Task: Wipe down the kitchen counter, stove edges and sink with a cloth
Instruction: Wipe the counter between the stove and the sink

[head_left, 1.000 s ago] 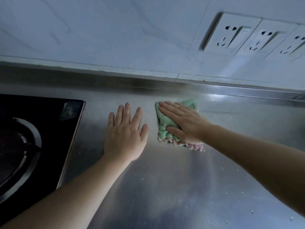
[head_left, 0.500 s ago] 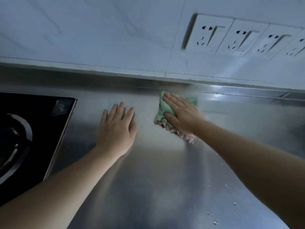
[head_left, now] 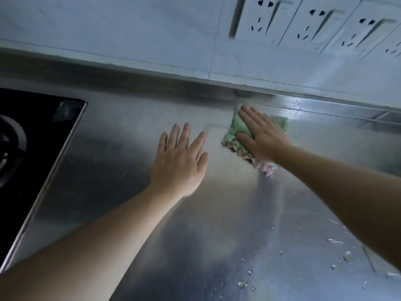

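Right hand [head_left: 263,135] has pushed green cloth with pink fringe [head_left: 235,131] farther back, now close under wall ledge, right of centre. Fingers flat, pressing, not clenched. Left hand [head_left: 180,161] flat on steel counter [head_left: 121,170], grasping nothing. Droplets [head_left: 334,242] lower right still unwiped.

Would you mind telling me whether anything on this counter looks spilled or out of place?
Yes: water droplets and small wet blobs lie scattered on the steel counter at the lower right, near the right forearm, away from the green cloth.
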